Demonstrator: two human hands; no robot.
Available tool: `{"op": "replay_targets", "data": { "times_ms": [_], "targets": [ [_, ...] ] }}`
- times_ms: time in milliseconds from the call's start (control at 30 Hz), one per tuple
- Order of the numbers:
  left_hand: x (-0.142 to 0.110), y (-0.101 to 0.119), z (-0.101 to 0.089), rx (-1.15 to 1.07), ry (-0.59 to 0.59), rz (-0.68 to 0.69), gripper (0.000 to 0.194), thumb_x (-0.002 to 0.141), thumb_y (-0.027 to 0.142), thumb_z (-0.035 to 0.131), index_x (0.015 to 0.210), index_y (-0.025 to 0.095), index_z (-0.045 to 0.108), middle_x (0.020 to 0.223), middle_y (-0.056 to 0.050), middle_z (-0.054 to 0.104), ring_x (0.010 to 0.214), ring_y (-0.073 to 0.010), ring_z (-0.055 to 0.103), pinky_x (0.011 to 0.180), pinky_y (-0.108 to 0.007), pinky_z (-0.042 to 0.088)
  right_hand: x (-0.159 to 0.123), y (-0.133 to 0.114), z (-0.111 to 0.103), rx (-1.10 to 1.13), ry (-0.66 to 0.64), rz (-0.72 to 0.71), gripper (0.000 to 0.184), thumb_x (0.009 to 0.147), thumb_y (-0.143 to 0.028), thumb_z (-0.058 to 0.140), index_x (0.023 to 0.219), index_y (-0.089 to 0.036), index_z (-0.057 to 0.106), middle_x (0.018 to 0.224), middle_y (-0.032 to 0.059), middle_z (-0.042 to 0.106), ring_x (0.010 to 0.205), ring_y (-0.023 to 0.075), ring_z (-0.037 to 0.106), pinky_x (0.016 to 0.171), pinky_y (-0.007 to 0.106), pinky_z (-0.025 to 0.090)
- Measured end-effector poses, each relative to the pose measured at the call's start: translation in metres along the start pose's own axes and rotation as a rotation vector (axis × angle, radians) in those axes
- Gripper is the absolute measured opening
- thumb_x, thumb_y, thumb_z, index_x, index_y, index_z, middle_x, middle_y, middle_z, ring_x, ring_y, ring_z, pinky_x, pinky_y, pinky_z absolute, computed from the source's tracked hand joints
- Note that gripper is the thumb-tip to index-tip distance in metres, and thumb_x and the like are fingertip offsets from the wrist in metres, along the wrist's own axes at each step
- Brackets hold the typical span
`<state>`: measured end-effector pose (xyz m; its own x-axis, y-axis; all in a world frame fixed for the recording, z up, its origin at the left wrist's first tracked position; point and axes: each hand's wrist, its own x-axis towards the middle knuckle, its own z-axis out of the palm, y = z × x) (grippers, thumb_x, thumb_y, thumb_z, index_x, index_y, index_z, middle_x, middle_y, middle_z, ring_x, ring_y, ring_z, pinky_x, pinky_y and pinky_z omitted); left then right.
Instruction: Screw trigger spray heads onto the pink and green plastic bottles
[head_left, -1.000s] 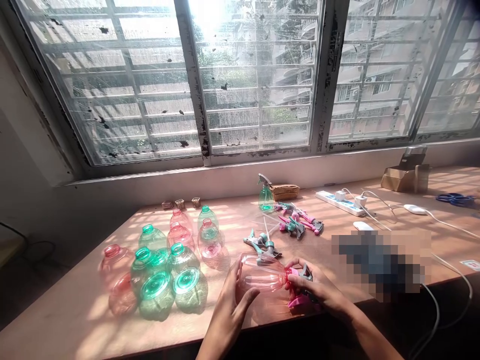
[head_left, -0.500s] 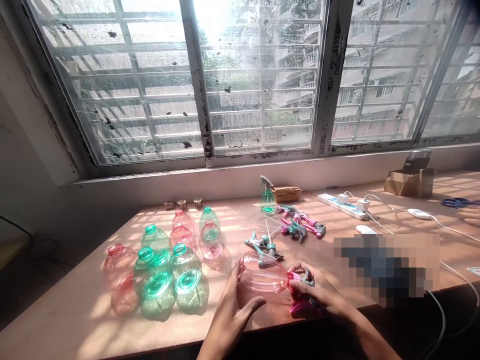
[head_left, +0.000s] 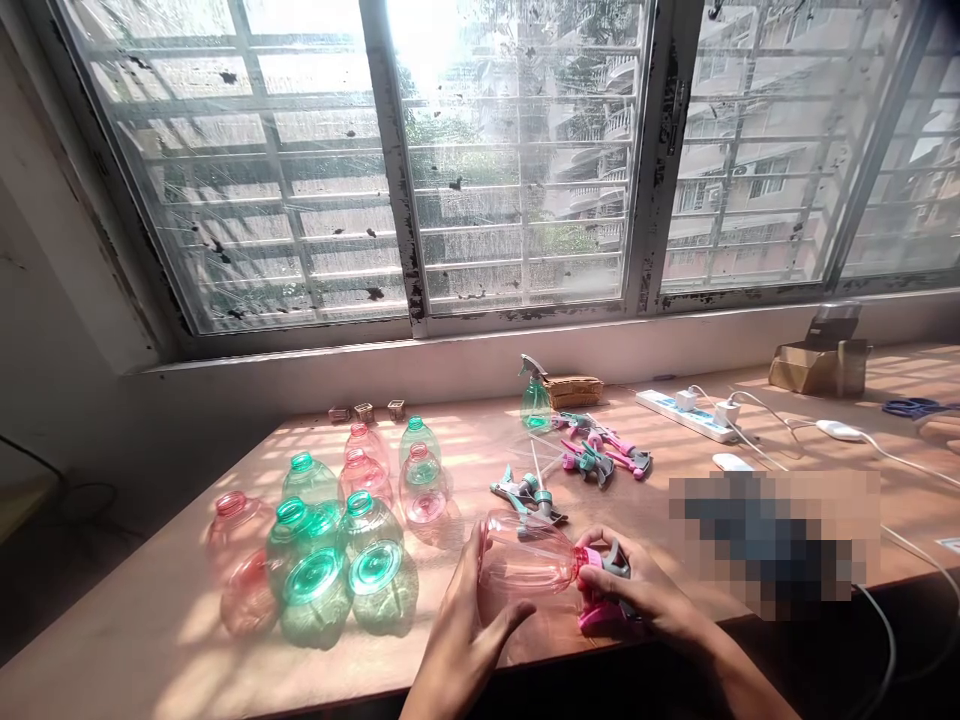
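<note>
A clear pink bottle (head_left: 525, 562) lies sideways between my hands above the table's front edge, its base to the left. My left hand (head_left: 469, 630) cups the base, with the thumb along the near side. At the neck, my right hand (head_left: 651, 590) is closed round a pink-and-grey spray head (head_left: 592, 612) that sits on the bottle's mouth. Just beyond the bottle lie green-and-grey spray heads (head_left: 529, 492). Several pink-and-grey spray heads (head_left: 600, 455) are heaped farther back.
Open green bottles (head_left: 373, 545) and pink bottles (head_left: 244, 560) stand on the left. A green spray bottle (head_left: 535, 400) with its head on is by the wall. To the right are a power strip (head_left: 686, 414), white cables, a cardboard box (head_left: 817, 367), scissors (head_left: 911, 407) and another person's hand (head_left: 941, 430).
Both hands keep hold of the bottle and spray head in almost the same place. My right fingers have shifted very slightly at the neck.
</note>
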<state>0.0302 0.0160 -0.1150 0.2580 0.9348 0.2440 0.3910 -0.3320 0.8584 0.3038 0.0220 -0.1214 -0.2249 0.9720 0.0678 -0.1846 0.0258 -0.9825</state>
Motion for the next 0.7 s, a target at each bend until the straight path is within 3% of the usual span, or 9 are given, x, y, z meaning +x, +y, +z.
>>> {"op": "replay_targets", "data": {
  "times_ms": [133,300,467,533,600,667,700],
  "targets": [
    [0.002,0.002,-0.001,0.025,-0.017,0.0,0.087,0.095,0.058,0.065,0.167,0.031,0.025,0.171,-0.011,0.038,0.158,-0.0346,0.033,0.13,-0.054,0.024,0.001,0.001,0.0,-0.028,0.017,0.006,0.051,0.074,-0.054,0.092,0.1,-0.022,0.061,0.077,0.001,0.078,0.065,0.0214,0.074,0.062,0.035,0.062],
    [0.003,-0.015,0.002,0.057,0.014,0.11,0.084,0.099,0.05,0.062,0.168,0.038,0.016,0.175,-0.006,0.029,0.16,-0.0315,0.03,0.131,-0.052,0.024,0.002,0.001,-0.001,-0.013,0.034,0.002,0.05,0.077,-0.056,0.089,0.1,-0.021,0.062,0.078,0.0026,0.079,0.067,0.021,0.074,0.065,0.034,0.059],
    [0.001,-0.014,0.004,0.079,-0.037,0.09,0.1,0.093,0.054,0.071,0.168,0.041,0.006,0.178,-0.004,0.019,0.163,-0.0326,0.021,0.131,-0.053,0.021,0.0,-0.001,0.0,0.009,0.036,-0.005,0.05,0.075,-0.056,0.091,0.099,-0.022,0.063,0.076,0.0016,0.078,0.065,0.0204,0.072,0.064,0.033,0.059],
    [0.0,-0.004,0.003,0.075,0.002,0.105,0.095,0.095,0.054,0.07,0.168,0.041,0.011,0.179,-0.003,0.011,0.164,-0.0335,0.012,0.132,-0.055,0.019,-0.001,-0.002,0.001,0.055,0.028,-0.006,0.048,0.074,-0.054,0.092,0.096,-0.022,0.064,0.074,0.0008,0.077,0.063,0.0196,0.071,0.064,0.034,0.06],
    [-0.004,0.011,0.0,0.075,0.122,0.175,0.084,0.098,0.054,0.065,0.167,0.041,0.019,0.18,-0.001,0.002,0.165,-0.0348,0.007,0.132,-0.057,0.017,-0.002,-0.004,0.002,0.11,0.025,-0.003,0.046,0.075,-0.052,0.092,0.094,-0.022,0.063,0.071,0.0,0.076,0.061,0.0186,0.07,0.062,0.034,0.06],
    [-0.015,0.027,-0.006,0.045,0.222,0.258,0.072,0.099,0.057,0.061,0.163,0.045,0.03,0.18,0.003,0.007,0.164,-0.0358,0.011,0.132,-0.057,0.018,-0.003,-0.005,0.003,0.145,0.038,0.005,0.047,0.074,-0.051,0.093,0.094,-0.022,0.062,0.069,-0.0001,0.076,0.06,0.0184,0.069,0.06,0.033,0.06],
    [-0.025,0.034,-0.009,0.017,0.199,0.26,0.068,0.096,0.063,0.061,0.159,0.046,0.039,0.179,0.005,0.015,0.163,-0.0379,0.016,0.131,-0.057,0.022,-0.003,-0.006,0.003,0.156,0.047,0.01,0.047,0.073,-0.051,0.093,0.094,-0.022,0.062,0.069,-0.0001,0.076,0.059,0.0185,0.069,0.06,0.033,0.06]
  ]
}}
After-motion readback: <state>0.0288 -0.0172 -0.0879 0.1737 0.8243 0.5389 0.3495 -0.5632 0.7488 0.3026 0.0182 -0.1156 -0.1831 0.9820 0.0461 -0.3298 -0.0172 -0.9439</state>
